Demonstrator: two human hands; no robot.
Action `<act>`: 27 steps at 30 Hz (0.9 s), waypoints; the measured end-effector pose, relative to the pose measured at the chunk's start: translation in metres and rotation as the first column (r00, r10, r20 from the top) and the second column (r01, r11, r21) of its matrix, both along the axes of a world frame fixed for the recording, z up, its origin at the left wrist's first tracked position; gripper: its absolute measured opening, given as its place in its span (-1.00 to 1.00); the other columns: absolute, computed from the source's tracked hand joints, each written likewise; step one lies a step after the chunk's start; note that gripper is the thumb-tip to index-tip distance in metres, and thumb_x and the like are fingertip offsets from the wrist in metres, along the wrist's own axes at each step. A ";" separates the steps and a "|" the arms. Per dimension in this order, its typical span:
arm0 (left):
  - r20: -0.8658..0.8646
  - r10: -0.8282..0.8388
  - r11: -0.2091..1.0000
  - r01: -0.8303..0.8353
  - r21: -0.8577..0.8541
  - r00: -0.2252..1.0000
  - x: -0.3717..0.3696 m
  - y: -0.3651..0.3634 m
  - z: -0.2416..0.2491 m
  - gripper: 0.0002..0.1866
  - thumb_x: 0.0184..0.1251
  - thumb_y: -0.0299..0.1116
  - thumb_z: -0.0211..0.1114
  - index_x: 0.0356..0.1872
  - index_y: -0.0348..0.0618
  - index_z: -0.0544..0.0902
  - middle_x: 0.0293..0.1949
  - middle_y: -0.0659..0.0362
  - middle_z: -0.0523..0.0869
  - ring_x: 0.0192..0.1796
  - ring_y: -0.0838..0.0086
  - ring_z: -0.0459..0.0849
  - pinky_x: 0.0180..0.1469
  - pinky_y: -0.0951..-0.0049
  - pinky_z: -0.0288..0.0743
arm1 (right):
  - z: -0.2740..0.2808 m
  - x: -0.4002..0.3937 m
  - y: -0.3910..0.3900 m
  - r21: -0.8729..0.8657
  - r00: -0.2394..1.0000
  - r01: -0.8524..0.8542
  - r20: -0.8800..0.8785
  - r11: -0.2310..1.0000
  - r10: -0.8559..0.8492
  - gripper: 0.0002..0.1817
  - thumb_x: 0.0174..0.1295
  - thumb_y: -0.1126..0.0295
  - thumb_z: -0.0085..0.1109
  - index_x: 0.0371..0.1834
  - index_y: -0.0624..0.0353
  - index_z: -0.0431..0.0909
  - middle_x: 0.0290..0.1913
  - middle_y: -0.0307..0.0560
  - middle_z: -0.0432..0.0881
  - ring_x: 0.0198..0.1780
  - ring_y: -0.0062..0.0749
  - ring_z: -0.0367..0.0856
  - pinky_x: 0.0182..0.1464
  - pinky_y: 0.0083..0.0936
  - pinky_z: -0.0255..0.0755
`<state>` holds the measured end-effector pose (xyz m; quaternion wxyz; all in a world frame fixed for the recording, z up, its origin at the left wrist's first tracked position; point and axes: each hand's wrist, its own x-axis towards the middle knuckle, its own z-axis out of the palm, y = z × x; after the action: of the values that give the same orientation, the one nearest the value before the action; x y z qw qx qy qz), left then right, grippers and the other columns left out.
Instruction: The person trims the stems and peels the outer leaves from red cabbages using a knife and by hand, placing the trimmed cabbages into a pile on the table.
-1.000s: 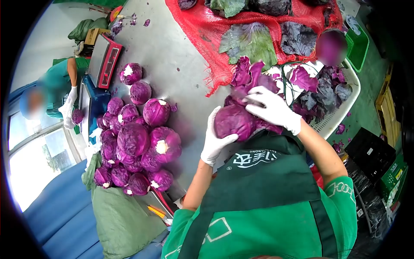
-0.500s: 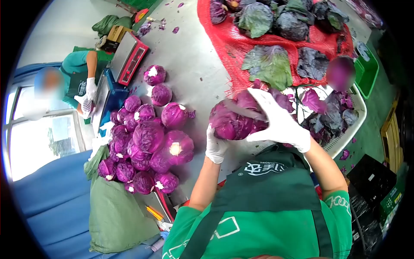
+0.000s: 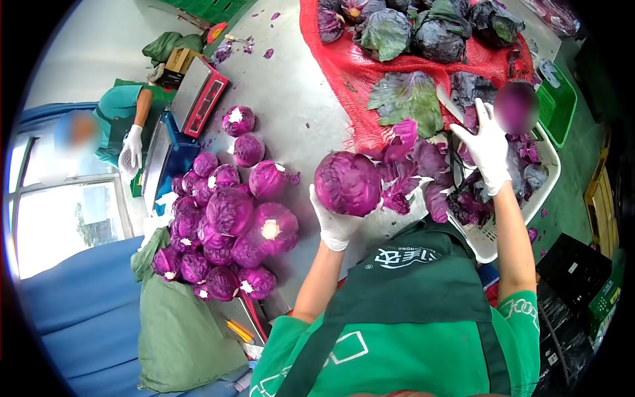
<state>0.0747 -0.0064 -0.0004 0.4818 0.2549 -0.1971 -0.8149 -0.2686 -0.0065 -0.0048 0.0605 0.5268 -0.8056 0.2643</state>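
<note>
My left hand [image 3: 336, 221] cups a round purple cabbage [image 3: 347, 184] from below and from its left side. To the right, over the white basket, my right hand [image 3: 488, 147] holds a knife [image 3: 450, 104]; its thumb and forefinger are spread, the blade points up and left, and the handle is hidden. Loose purple leaves [image 3: 400, 162] hang or lie between the two hands, beside the held cabbage. A large green outer leaf [image 3: 409, 99] lies on the red mesh, left of the blade.
Trimmed purple cabbages [image 3: 228, 212] are heaped on the metal table [image 3: 291, 86] at left. Untrimmed cabbages [image 3: 387, 33] lie on red mesh [image 3: 337, 79]. The white basket [image 3: 550, 177] holds leaves. Across the table, a gloved co-worker [image 3: 119, 126] stands by scales [image 3: 205, 99].
My right hand and the knife have moved right, away from the cabbage, to above the basket. Loose leaves now show beside the cabbage, which stays in my left hand. The co-worker's hands have shifted.
</note>
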 end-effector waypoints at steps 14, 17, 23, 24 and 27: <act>-0.700 -0.064 0.850 0.406 0.336 0.712 -0.008 0.006 -0.007 -0.09 0.27 0.24 0.26 0.56 0.11 0.15 0.50 0.03 0.23 0.52 0.03 0.20 0.31 -0.14 0.40 | 0.070 0.089 -0.018 -0.248 0.140 -0.704 0.870 0.666 0.472 -0.71 0.25 0.25 0.34 -0.15 0.27 0.62 -0.43 -0.14 0.61 -0.35 -0.52 0.52 -0.21 -0.48 0.44; -0.855 0.143 0.748 0.512 0.423 0.499 -0.003 0.009 -0.019 -0.06 0.21 0.16 0.35 0.57 0.16 0.15 0.46 -0.06 0.20 0.50 0.05 0.19 0.23 -0.10 0.41 | 0.096 0.033 -0.013 -0.076 0.449 -0.579 0.801 0.811 0.396 -0.71 0.19 0.27 0.37 -0.11 0.20 0.67 -0.34 -0.16 0.70 -0.33 -0.50 0.61 -0.16 -0.49 0.50; -0.890 -0.016 0.748 0.596 0.292 0.456 -0.001 0.004 -0.036 -0.09 0.31 0.09 0.31 0.61 0.14 0.08 0.39 -0.12 0.25 0.41 0.00 0.33 0.23 -0.07 0.44 | 0.099 0.041 -0.016 -0.126 0.618 -0.522 0.626 0.843 0.476 -0.28 0.10 0.07 0.49 0.30 0.21 0.55 0.22 0.09 0.63 0.19 -0.20 0.64 0.26 -0.35 0.49; -0.885 -0.051 0.725 0.627 0.285 0.462 -0.004 0.003 -0.038 -0.10 0.34 0.08 0.29 0.61 0.13 0.08 0.38 -0.15 0.25 0.38 -0.02 0.36 0.23 -0.07 0.44 | 0.100 0.064 -0.019 -0.209 0.471 -0.565 0.712 0.798 0.520 -0.29 0.11 0.08 0.49 0.29 0.22 0.55 0.17 0.09 0.66 0.16 -0.21 0.65 0.26 -0.37 0.49; -0.838 -0.079 0.726 0.607 0.322 0.540 -0.009 0.006 -0.031 -0.04 0.38 0.31 0.12 0.59 -0.09 0.06 0.45 -0.39 0.19 0.40 -0.26 0.34 0.20 -0.24 0.50 | 0.092 0.105 -0.029 -0.322 0.302 -0.704 0.672 0.633 0.677 -0.50 0.15 0.11 0.47 0.00 0.26 0.61 -0.18 -0.03 0.64 -0.18 -0.31 0.58 -0.08 -0.38 0.48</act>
<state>0.0653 -0.0005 -0.0317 0.2334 -0.0363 0.2418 -0.9411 -0.1634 -0.0352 0.0867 -0.4014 0.6630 -0.4535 0.4402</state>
